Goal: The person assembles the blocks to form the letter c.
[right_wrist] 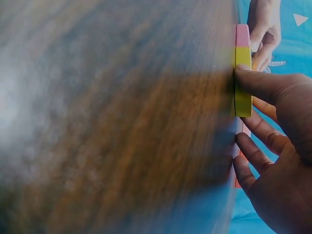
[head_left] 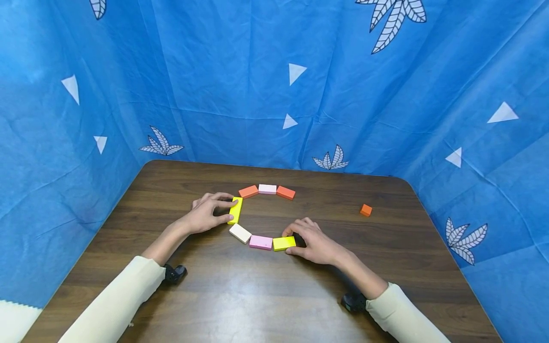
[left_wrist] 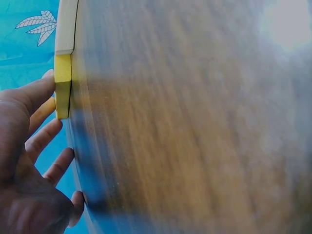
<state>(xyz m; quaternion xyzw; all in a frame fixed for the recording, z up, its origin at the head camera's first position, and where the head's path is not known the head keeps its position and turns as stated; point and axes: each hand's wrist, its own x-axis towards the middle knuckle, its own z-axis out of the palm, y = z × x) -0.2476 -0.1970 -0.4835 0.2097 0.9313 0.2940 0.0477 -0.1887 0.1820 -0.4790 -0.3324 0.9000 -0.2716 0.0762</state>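
Note:
Flat coloured blocks lie in a curve on the table. On its left side my left hand point(head_left: 207, 213) pinches a yellow block point(head_left: 236, 211) between thumb and fingers; the left wrist view shows its side point(left_wrist: 63, 92) beside a cream block. My right hand point(head_left: 314, 242) pinches another yellow block point(head_left: 280, 244) at the near end, thumb on the near side. Between the two yellow blocks lie a cream block point(head_left: 240, 233) and a pink block point(head_left: 260, 242). Beyond the left yellow block come an orange block point(head_left: 249, 191), a pale pink block point(head_left: 268, 189) and a second orange block point(head_left: 285, 192).
A small orange block point(head_left: 366, 210) sits apart on the right of the brown wooden table point(head_left: 240, 295). Blue cloth point(head_left: 240, 85) with leaf and triangle prints hangs around the table's back and sides. Each wrist wears a black strap device point(head_left: 175, 274).

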